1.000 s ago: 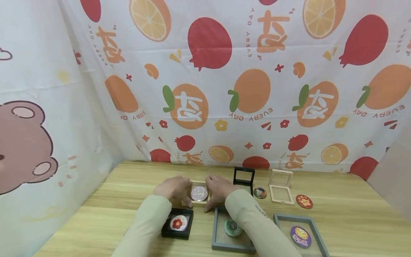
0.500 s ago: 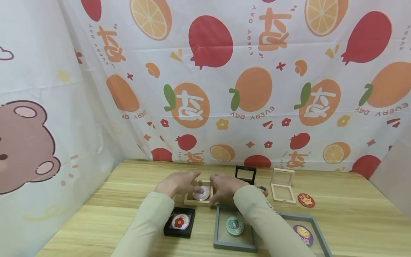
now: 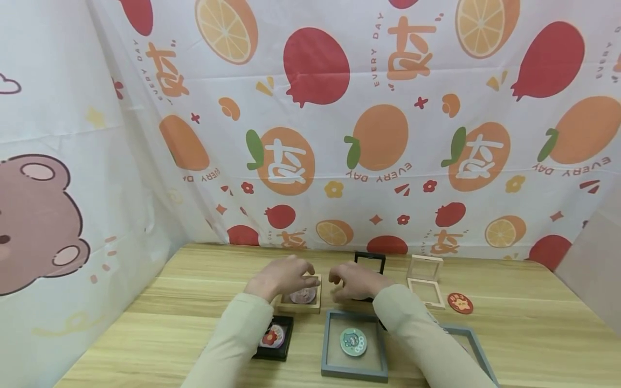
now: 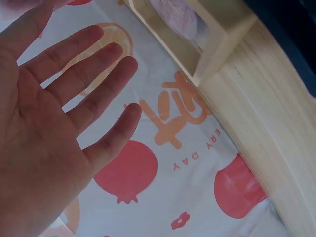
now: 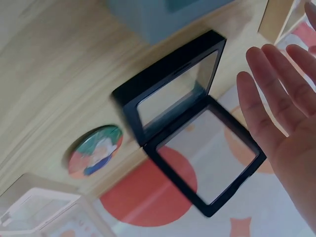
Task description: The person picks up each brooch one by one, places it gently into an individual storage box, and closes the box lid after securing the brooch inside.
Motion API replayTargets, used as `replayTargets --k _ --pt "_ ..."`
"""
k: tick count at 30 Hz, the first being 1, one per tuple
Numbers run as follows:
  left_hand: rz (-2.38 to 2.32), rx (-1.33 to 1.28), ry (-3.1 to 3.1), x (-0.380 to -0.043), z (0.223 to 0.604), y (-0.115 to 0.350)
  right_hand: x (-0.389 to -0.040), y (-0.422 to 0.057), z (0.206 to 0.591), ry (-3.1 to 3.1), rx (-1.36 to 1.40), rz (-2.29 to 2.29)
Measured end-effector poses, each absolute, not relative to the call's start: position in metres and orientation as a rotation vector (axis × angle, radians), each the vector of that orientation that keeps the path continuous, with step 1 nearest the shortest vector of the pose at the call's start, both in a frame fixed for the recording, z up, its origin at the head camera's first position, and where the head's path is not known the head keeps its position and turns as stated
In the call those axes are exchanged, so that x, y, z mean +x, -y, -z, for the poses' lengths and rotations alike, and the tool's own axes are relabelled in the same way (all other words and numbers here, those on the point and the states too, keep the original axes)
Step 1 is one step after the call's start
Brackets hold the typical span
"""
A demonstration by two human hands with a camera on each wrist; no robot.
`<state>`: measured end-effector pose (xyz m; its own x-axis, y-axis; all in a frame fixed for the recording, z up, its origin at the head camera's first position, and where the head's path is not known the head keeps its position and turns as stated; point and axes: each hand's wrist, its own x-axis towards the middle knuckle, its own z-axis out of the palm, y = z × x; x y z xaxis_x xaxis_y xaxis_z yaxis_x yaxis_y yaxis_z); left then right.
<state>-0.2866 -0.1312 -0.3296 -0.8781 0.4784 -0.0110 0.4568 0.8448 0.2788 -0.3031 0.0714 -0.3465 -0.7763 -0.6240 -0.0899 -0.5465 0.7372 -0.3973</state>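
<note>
A light wooden frame [image 3: 299,309] lies on the table with a round pinkish badge [image 3: 303,296] inside it. My left hand [image 3: 283,276] is above the frame's left part, its fingers loosely extended; in the left wrist view that hand [image 4: 69,108] is clearly apart from the wooden frame [image 4: 217,44]. My right hand [image 3: 358,281] is off to the right, fingers slightly bent and holding nothing. It is nearest an opened black frame [image 3: 370,255], which the right wrist view shows standing unfolded beside a multicoloured round badge [image 5: 96,150].
In front are a black frame [image 3: 286,353] with a red-flower badge [image 3: 273,337] and a grey frame [image 3: 354,373] with a green badge [image 3: 353,342]. An opened pale frame [image 3: 426,258] and a red badge [image 3: 460,303] lie right. Another grey frame [image 3: 477,350] is partly behind my sleeve.
Both hands have let go of the wooden frame's sides. The right hand has moved right toward the opened black frame; the left has lifted over the wooden frame.
</note>
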Motion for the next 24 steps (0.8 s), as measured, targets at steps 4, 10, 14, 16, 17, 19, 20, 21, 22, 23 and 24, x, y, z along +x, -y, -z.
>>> replayTargets --k 4,10,14,16,17,19,20,21,22,23,24 --pt "-0.423 0.78 -2.944 -0.286 0.33 0.125 -0.303 -0.082 0.345 -2.713 -0.957 0.568" --pt "-0.422 0.863 -2.934 -0.286 0.331 0.115 -0.304 -0.1 0.347 -2.714 -1.0 0.603" --pt "-0.403 0.907 -2.936 -0.287 0.331 0.107 -0.306 -0.112 0.348 -2.745 -1.03 0.611" --pt "-0.377 0.92 -2.939 -0.287 0.332 0.103 -0.306 -0.118 0.347 -2.753 -1.028 0.618" --pt "-0.367 0.924 -2.939 -0.288 0.333 0.101 -0.306 -0.121 0.347 -2.755 -1.021 0.624" --pt "-0.337 0.934 -2.946 -0.289 0.334 0.098 -0.305 -0.125 0.346 -2.755 -0.996 0.637" --pt "-0.325 0.941 -2.948 -0.289 0.334 0.096 -0.305 -0.127 0.346 -2.756 -0.983 0.637" --pt "-0.311 0.947 -2.951 -0.29 0.335 0.095 -0.305 -0.129 0.345 -2.756 -0.97 0.641" --pt "-0.3 0.953 -2.952 -0.29 0.335 0.093 -0.304 -0.131 0.345 -2.757 -0.958 0.644" --pt "-0.287 0.963 -2.954 -0.29 0.336 0.092 -0.304 -0.134 0.345 -2.763 -0.957 0.638" --pt "-0.275 0.971 -2.955 -0.291 0.337 0.091 -0.304 -0.136 0.345 -2.77 -0.96 0.627"
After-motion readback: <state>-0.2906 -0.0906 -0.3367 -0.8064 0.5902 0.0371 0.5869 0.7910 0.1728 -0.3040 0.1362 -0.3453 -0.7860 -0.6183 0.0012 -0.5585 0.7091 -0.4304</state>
